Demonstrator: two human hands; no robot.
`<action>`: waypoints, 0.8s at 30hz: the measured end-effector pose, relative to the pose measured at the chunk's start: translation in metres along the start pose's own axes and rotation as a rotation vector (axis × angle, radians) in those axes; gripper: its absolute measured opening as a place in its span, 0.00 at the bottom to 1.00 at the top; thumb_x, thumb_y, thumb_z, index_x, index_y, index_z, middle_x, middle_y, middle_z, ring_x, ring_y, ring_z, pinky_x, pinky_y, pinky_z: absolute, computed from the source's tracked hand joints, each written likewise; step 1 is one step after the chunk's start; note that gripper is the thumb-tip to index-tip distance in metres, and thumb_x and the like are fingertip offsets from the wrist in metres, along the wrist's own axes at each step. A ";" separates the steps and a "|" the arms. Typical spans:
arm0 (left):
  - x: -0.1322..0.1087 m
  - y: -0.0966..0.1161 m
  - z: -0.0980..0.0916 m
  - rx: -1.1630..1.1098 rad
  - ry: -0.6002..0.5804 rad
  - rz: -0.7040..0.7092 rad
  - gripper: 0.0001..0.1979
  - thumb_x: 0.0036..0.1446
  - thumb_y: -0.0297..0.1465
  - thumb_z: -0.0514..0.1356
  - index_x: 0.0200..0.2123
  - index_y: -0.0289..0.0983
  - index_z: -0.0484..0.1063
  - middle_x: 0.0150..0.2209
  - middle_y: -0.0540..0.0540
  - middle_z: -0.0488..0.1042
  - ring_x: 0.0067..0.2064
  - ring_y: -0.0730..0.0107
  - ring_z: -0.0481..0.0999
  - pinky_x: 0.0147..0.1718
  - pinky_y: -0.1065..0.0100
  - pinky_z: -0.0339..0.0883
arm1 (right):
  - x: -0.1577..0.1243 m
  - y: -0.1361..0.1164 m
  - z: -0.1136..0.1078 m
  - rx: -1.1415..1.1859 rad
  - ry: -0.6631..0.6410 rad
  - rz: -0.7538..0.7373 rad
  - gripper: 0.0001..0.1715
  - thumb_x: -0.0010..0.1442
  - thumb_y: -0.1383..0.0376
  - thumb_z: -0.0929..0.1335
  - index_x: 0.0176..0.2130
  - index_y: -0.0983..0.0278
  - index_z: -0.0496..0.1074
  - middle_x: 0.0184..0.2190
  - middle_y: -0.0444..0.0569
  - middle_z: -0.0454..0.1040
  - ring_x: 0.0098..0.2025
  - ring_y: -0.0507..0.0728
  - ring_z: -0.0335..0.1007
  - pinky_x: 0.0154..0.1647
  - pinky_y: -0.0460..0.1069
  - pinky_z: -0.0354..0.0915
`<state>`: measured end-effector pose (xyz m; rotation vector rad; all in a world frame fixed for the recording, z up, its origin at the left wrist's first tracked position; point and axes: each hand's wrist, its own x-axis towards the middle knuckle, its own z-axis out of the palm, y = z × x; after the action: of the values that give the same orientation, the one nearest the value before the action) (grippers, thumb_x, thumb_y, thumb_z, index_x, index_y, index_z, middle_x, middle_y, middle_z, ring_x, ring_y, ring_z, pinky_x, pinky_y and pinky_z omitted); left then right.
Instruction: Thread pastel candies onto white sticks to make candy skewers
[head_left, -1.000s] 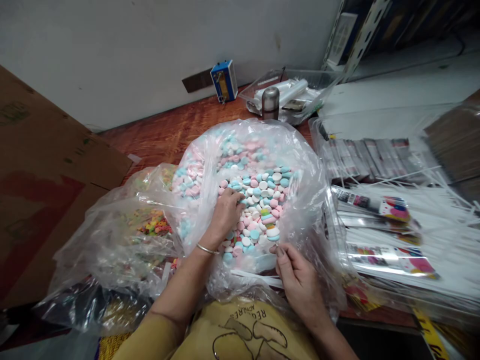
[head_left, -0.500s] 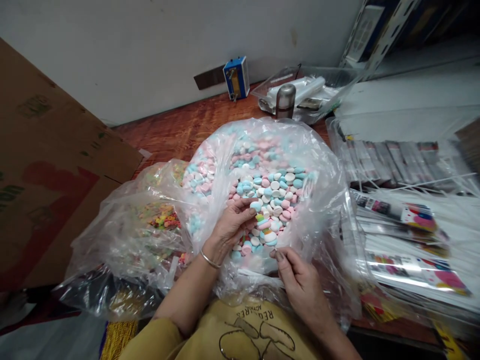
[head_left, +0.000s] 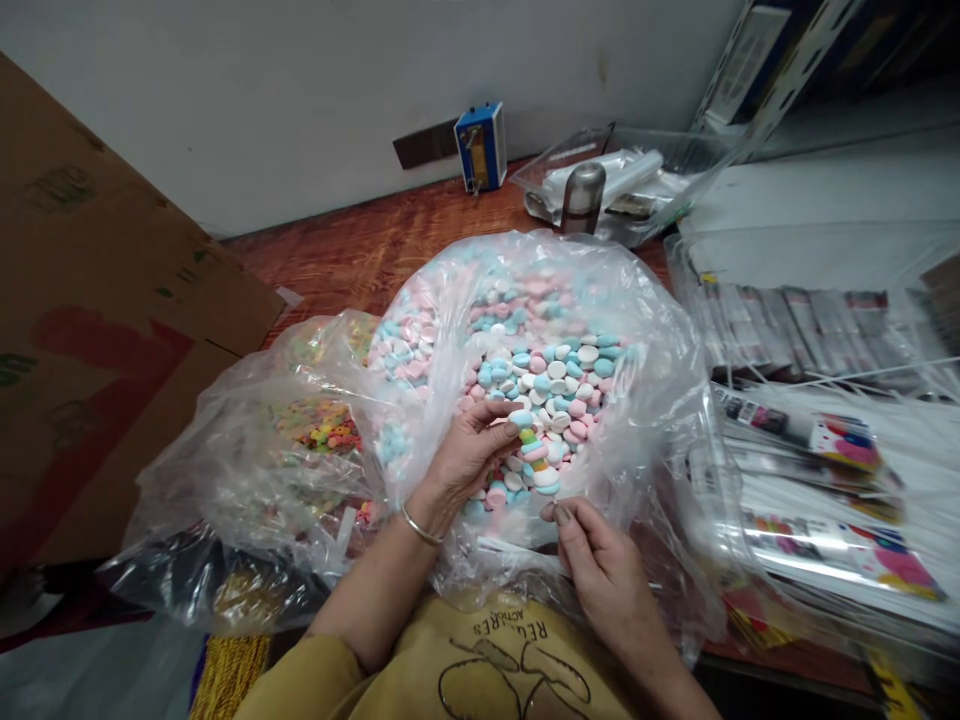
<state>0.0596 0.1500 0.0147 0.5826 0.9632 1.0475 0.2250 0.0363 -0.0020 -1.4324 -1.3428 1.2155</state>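
My left hand [head_left: 474, 450], with a bangle on its wrist, pinches a blue-and-white candy between thumb and finger. Below that candy hangs a short row of candies [head_left: 534, 455] in green, pink, blue, white and orange, apparently strung together. My right hand [head_left: 598, 550] is at the lower end of the row, thumb and fingertip pressed together. Any thread or stick between those fingertips is too thin to make out. Both hands are over an opened clear plastic bag [head_left: 652, 290] full of loose pink, blue and white candies [head_left: 559, 370].
Left of it lies a clear bag of small colourful candies [head_left: 330, 430], beside a cardboard box [head_left: 112, 330]. On the right are printed clear wrappers [head_left: 840, 540] and a plastic bin [head_left: 795, 260]. A dark cylinder [head_left: 582, 200] and blue device [head_left: 481, 147] stand behind.
The view has shifted slightly. My left hand and the top candy have moved a little down and right, closer to my right hand, which keeps its pinch.
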 end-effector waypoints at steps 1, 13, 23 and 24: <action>0.000 -0.001 0.001 0.014 0.005 0.009 0.25 0.35 0.35 0.81 0.38 0.34 0.81 0.34 0.47 0.82 0.34 0.69 0.82 0.36 0.69 0.77 | -0.001 0.000 0.000 0.016 -0.012 0.027 0.21 0.70 0.52 0.61 0.36 0.64 0.72 0.19 0.38 0.60 0.22 0.52 0.57 0.23 0.46 0.55; -0.004 -0.010 0.002 0.144 -0.049 0.057 0.22 0.42 0.40 0.78 0.38 0.35 0.79 0.33 0.47 0.82 0.35 0.68 0.82 0.37 0.70 0.75 | -0.005 -0.003 0.013 0.355 -0.117 0.235 0.28 0.68 0.41 0.61 0.39 0.62 0.68 0.16 0.33 0.53 0.16 0.49 0.44 0.16 0.45 0.44; -0.017 -0.020 0.040 -0.271 0.082 0.090 0.18 0.53 0.39 0.72 0.39 0.39 0.70 0.36 0.51 0.74 0.36 0.72 0.79 0.41 0.67 0.75 | -0.004 -0.010 0.024 0.061 0.077 -0.034 0.20 0.72 0.53 0.60 0.32 0.61 0.67 0.18 0.37 0.59 0.19 0.51 0.55 0.19 0.45 0.53; -0.020 -0.020 0.044 -0.302 0.106 0.083 0.16 0.54 0.38 0.71 0.40 0.38 0.71 0.35 0.51 0.74 0.35 0.73 0.78 0.41 0.67 0.75 | -0.004 -0.009 0.025 0.006 0.101 -0.083 0.20 0.72 0.55 0.60 0.31 0.60 0.66 0.19 0.38 0.61 0.20 0.51 0.57 0.20 0.45 0.54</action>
<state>0.1039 0.1252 0.0276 0.3212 0.8567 1.2808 0.1986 0.0319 0.0023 -1.4011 -1.3160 1.0785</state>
